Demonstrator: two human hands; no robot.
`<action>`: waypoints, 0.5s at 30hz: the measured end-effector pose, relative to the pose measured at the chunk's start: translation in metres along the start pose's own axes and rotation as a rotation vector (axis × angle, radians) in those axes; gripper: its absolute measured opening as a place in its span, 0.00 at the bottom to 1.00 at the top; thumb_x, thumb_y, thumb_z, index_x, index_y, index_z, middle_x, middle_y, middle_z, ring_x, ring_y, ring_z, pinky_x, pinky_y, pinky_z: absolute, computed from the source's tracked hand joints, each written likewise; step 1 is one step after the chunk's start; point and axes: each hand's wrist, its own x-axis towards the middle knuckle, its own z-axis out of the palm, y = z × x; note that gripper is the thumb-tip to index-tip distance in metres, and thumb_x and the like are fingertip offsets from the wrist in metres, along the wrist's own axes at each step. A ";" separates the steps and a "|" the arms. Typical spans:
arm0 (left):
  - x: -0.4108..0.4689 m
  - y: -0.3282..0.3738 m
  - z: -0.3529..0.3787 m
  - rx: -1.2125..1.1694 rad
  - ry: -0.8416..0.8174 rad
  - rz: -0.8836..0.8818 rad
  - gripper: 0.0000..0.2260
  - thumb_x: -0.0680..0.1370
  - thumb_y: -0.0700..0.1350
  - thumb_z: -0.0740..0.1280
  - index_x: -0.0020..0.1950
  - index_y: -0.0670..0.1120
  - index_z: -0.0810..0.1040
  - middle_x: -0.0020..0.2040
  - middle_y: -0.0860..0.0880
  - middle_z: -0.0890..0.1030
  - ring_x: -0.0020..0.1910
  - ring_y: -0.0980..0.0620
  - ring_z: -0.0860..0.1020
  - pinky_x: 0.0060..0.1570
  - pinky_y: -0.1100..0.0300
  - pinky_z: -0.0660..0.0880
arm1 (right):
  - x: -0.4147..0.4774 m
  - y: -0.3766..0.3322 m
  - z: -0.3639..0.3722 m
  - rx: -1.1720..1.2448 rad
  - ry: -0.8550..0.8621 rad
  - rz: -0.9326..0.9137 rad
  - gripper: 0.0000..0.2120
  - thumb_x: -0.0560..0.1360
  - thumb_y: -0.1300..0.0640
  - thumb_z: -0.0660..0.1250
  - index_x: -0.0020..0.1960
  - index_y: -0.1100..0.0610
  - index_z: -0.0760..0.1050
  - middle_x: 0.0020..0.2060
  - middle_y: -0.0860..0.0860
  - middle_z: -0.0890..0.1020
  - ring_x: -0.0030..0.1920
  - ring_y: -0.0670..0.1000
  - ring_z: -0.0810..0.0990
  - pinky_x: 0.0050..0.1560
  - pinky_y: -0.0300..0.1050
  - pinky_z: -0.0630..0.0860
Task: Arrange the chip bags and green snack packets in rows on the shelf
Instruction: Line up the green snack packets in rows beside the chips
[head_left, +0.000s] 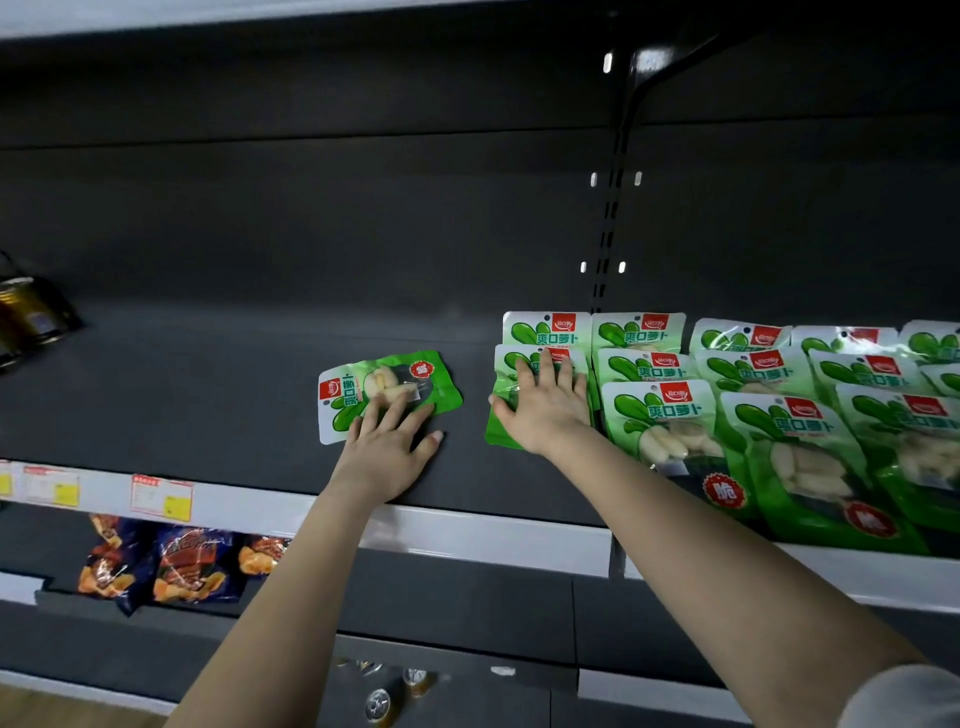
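Observation:
Several green snack packets (675, 415) lie in overlapping rows on the right part of the dark shelf (208, 405). My right hand (545, 405) presses flat on the front packet (500, 431) of the leftmost row. One loose green packet (363, 384) lies turned sideways at the shelf's middle. My left hand (389, 441) rests on its near edge with fingers spread and straight. Dark blue chip bags (171, 566) sit on the shelf below, at the left.
A tin with a wire handle (31, 317) stands at the far left of the shelf. Price tags (161, 496) hang on the shelf's front rail. Can tops (379, 701) show on a lower shelf. A slotted upright (608, 208) divides the back wall.

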 end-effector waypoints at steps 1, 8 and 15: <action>0.000 0.000 0.000 -0.001 0.000 -0.002 0.23 0.81 0.60 0.50 0.75 0.58 0.56 0.78 0.58 0.49 0.77 0.48 0.43 0.74 0.48 0.44 | 0.001 0.000 0.000 -0.001 -0.008 0.002 0.34 0.78 0.35 0.46 0.78 0.53 0.47 0.77 0.58 0.45 0.76 0.64 0.43 0.74 0.61 0.44; -0.001 0.000 0.000 -0.035 0.025 -0.003 0.22 0.80 0.59 0.52 0.75 0.57 0.59 0.77 0.57 0.51 0.77 0.48 0.45 0.75 0.49 0.45 | 0.003 0.003 -0.006 -0.028 -0.087 -0.008 0.34 0.79 0.37 0.46 0.78 0.53 0.43 0.77 0.58 0.41 0.76 0.63 0.40 0.74 0.61 0.41; -0.007 0.003 -0.008 -0.096 0.235 -0.142 0.22 0.80 0.51 0.58 0.73 0.48 0.62 0.75 0.46 0.60 0.74 0.43 0.57 0.73 0.47 0.50 | 0.001 -0.016 -0.016 0.079 0.031 0.043 0.34 0.80 0.51 0.54 0.78 0.61 0.42 0.77 0.59 0.42 0.77 0.59 0.40 0.74 0.60 0.39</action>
